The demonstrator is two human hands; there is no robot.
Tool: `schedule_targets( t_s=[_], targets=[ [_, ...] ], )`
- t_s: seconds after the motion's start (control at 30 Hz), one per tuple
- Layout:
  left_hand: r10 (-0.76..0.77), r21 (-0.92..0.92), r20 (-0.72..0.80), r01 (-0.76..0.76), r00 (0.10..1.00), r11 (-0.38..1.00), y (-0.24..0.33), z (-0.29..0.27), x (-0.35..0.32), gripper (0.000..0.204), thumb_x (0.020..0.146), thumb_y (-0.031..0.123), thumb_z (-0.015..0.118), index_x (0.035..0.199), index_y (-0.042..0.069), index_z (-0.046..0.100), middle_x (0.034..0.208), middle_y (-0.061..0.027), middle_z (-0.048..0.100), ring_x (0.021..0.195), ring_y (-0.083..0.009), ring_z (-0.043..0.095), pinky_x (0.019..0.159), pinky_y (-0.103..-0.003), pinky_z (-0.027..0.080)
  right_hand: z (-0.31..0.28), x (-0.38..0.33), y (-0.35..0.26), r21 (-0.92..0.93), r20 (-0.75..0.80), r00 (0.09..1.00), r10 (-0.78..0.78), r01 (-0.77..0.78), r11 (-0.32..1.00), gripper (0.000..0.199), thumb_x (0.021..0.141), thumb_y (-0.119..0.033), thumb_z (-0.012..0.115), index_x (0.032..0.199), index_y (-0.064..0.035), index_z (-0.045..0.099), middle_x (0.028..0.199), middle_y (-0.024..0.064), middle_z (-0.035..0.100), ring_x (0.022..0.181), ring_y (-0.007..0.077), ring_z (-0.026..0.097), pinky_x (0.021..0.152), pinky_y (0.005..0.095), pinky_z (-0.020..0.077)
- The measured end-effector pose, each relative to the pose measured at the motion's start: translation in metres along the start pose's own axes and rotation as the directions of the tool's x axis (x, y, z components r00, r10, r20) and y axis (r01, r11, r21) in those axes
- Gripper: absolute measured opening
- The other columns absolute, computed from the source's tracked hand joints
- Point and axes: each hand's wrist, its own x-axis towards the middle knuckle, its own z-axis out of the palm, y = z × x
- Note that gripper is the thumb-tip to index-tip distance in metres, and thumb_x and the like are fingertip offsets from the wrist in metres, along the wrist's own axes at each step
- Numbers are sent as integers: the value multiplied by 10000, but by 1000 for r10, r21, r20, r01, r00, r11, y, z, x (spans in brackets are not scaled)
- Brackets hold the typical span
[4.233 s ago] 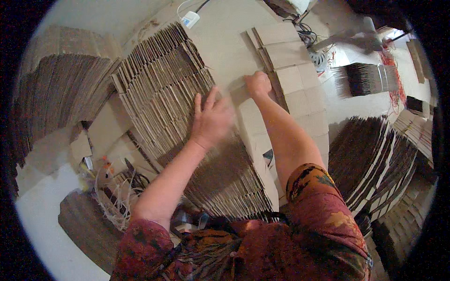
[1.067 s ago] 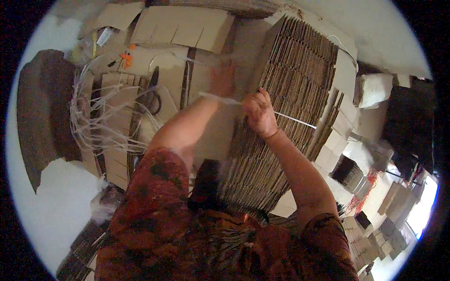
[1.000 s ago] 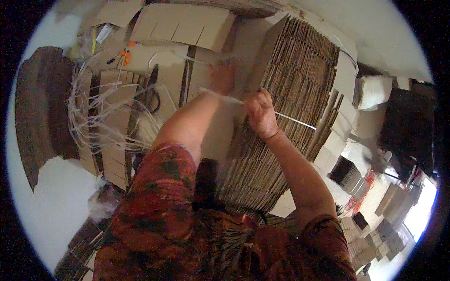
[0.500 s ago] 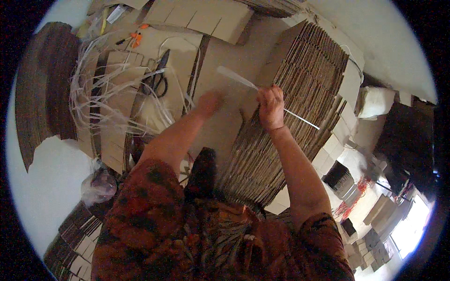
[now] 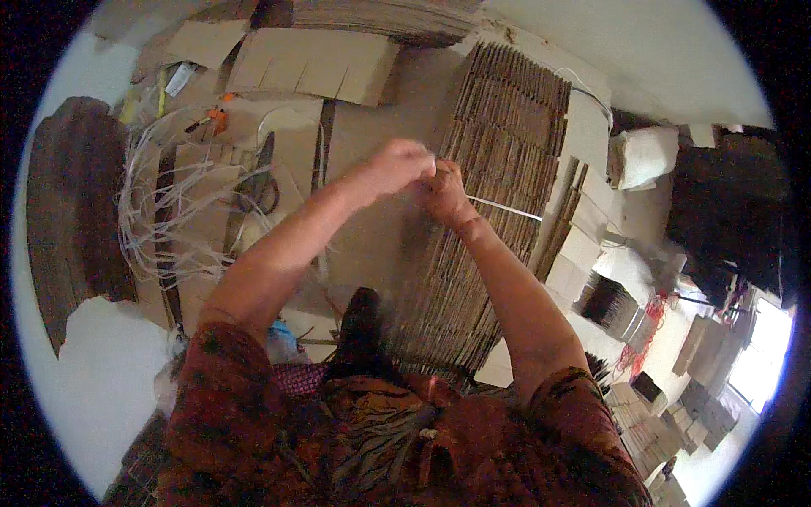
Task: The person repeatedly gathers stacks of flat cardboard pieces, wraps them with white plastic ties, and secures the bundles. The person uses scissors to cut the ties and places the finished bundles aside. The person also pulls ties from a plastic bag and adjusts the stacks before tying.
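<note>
A tall bundle of flat cardboard sheets stands on edge in front of me, slightly to the right. Across it runs a white plastic strap, which leads to my right hand. The right hand is closed on the strap at the bundle's left edge. Touching it from the left is my left hand, slightly blurred, its fingers pinched at the strap's end. The exact grip between the hands is hidden.
On the left lies a tangle of white straps, with black scissors beside it. An orange-handled tool rests farther back. Cardboard pieces lie at the back, and a dark cardboard stack stands far left.
My left hand has come up and right to meet my right hand. The right hand has shifted left, and the strap's loose end no longer sticks out. The view has turned somewhat.
</note>
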Motion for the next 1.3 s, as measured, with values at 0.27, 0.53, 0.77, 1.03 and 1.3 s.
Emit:
schedule_targets(
  t_s=[0.27,0.53,0.77,1.03,1.3],
  targets=[
    [100,13,15,-100,995,995,-99,-27,11,357,815,215,577,1138,64,547,1110,-55,570,969,-148,540,843,-298,426,23,-4,17,128,-38,997,-61,66,990,77,597,-120,617,663,-139,651,657,26,604,621,236,575,568,355,412],
    [83,668,-68,-17,994,744,-78,-4,15,332,774,49,554,1106,66,553,931,-99,640,842,-183,608,746,-310,467,6,3,-18,28,-283,959,-19,28,999,56,542,-75,610,591,-95,590,621,62,560,618,270,530,572,372,398],
    [59,365,-321,66,945,929,-113,9,18,104,750,127,580,801,41,609,833,-157,588,735,-356,552,624,-393,433,17,-7,-9,-19,-125,974,188,-192,981,59,657,-71,563,707,-95,582,702,38,549,687,239,518,636,330,408],
    [136,603,-195,9,971,798,-84,-32,16,134,775,168,614,762,35,611,663,-88,586,571,-182,540,557,-342,429,-25,-8,-26,137,-199,972,123,-96,986,252,574,39,582,800,-67,616,772,40,563,760,236,525,672,309,429],
    [-192,-473,-190,82,963,877,-113,-16,-4,236,832,238,528,864,24,623,847,-82,622,737,-152,560,642,-289,454,-49,-19,-18,58,-180,950,257,-250,966,18,727,-49,615,744,-45,613,708,105,598,694,220,564,614,308,444]
  ],
)
